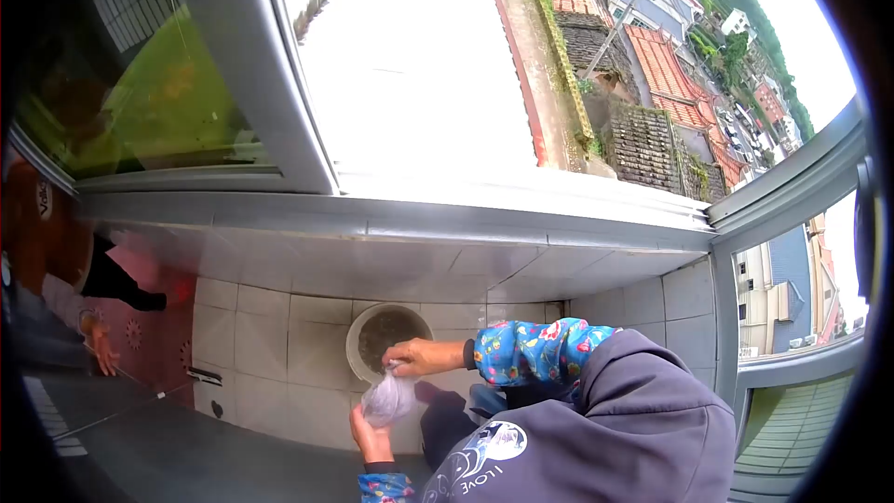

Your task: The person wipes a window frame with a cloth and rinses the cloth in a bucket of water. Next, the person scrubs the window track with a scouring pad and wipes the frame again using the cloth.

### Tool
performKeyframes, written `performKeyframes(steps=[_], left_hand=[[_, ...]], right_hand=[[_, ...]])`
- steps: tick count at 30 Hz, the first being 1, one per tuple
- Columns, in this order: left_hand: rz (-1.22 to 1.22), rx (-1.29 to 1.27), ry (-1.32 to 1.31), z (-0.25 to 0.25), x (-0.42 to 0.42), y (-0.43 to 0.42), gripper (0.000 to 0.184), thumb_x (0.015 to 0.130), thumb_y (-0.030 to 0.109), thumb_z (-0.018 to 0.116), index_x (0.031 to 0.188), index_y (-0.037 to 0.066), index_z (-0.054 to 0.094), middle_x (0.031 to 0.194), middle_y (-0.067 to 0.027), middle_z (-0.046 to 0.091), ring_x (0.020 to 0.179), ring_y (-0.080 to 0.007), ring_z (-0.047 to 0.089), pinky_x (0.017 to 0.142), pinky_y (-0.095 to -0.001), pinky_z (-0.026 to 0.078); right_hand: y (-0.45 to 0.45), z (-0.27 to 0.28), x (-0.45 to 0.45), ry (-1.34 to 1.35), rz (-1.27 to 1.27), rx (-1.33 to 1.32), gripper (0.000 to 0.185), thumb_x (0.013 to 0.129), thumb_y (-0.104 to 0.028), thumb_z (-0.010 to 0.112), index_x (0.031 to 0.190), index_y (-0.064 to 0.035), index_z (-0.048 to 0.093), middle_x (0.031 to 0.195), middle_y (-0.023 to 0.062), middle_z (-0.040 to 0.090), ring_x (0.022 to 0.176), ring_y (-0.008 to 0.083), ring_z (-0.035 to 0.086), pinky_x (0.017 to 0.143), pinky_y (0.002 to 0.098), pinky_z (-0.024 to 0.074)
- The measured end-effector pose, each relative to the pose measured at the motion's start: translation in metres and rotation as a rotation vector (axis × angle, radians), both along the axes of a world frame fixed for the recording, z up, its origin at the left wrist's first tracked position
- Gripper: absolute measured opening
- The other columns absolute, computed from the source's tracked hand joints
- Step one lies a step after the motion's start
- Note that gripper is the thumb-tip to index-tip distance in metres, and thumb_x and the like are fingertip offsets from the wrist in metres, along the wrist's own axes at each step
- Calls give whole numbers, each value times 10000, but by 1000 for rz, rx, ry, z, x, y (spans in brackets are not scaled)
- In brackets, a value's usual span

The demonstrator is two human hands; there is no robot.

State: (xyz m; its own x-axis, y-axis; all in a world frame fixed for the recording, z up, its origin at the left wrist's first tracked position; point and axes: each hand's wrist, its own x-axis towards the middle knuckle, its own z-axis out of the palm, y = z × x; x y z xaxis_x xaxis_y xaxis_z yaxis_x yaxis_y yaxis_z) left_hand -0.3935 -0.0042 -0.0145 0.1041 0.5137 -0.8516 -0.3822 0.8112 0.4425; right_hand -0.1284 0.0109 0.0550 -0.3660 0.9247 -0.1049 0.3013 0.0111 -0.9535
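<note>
A whitish, translucent plastic bag (389, 401) hangs bunched between my two hands. My right hand (417, 357), in a blue floral sleeve, pinches the bag's gathered upper end. Below it my left hand (372, 436) cups the bag's lower side with curled fingers. What the bag contains is too blurred to make out. Just beyond my right hand a pale round bucket (354, 354) stands on the tiled floor, with something dull grey-brown inside. My right hand covers part of its rim.
A grey window ledge (447, 228) runs along the low tiled wall, with an opened window frame (307, 112) above. At left, another person's hand (101, 345) shows above a red patterned mat (140, 340). A dark handle-like piece (205, 375) lies near the tiles (261, 335).
</note>
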Motion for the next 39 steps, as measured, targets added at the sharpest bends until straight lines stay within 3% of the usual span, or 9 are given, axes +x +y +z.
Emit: performKeyframes(steps=[4,10,16,20,21,25,28,31,39], left_hand=[[11,30,-128,32,48,-9,435,883,342,509,1180,28,553,1215,-125,575,1130,-341,545,926,-569,441],[-291,487,-125,104,170,-33,237,904,142,556,1121,50,530,1056,-67,571,1005,-194,553,877,-352,468],[-730,711,-150,120,286,-83,251,918,164,549,1149,67,534,1091,-55,558,1014,-162,529,882,-298,428],[-920,296,-389,142,344,-108,316,941,208,522,1228,79,488,1148,-89,568,1035,-208,564,797,-395,489],[-1031,446,-399,131,357,-116,313,966,233,474,1210,37,492,1094,-144,596,864,-244,626,620,-361,533],[-1402,159,-519,146,399,-126,318,987,229,450,1242,39,460,1134,-176,587,883,-266,660,731,-375,553],[-1667,561,-228,129,427,-131,327,997,225,450,1261,33,456,1168,-168,577,980,-235,640,775,-342,543],[-1498,773,-651,181,452,-147,348,987,229,485,1278,40,471,1232,-111,552,1094,-174,578,842,-286,511],[-1799,931,-830,259,492,-157,171,887,90,626,1022,-16,618,928,-77,673,850,-138,635,784,-282,505]], right_hand=[[-48,29,35,9,-157,-54,373,929,-274,532,1216,-36,526,1151,192,600,1076,349,580,919,420,457],[-149,12,148,215,-450,-419,456,896,-399,598,1137,-12,588,873,129,647,716,212,624,667,325,518],[-258,63,227,-205,-882,36,306,814,-229,682,1014,0,649,1012,178,626,914,330,618,820,370,489],[-307,120,254,95,-1193,101,227,856,-192,670,975,-3,624,876,54,603,825,133,583,732,270,483],[-316,139,253,298,-1222,60,210,891,-200,654,991,-19,614,840,-4,572,824,76,544,729,233,462],[-325,168,256,215,-1283,320,183,914,-184,623,1004,-26,602,847,39,594,811,132,573,746,264,472],[-329,182,265,-58,-1259,470,164,909,-159,611,992,-20,591,851,110,616,796,229,618,736,308,490],[-339,198,264,-210,-1251,576,146,890,-145,616,961,-22,582,846,161,626,783,356,632,701,370,506],[-381,242,261,-457,-1478,714,153,830,-92,681,952,-11,639,909,131,647,818,294,639,745,337,516]])
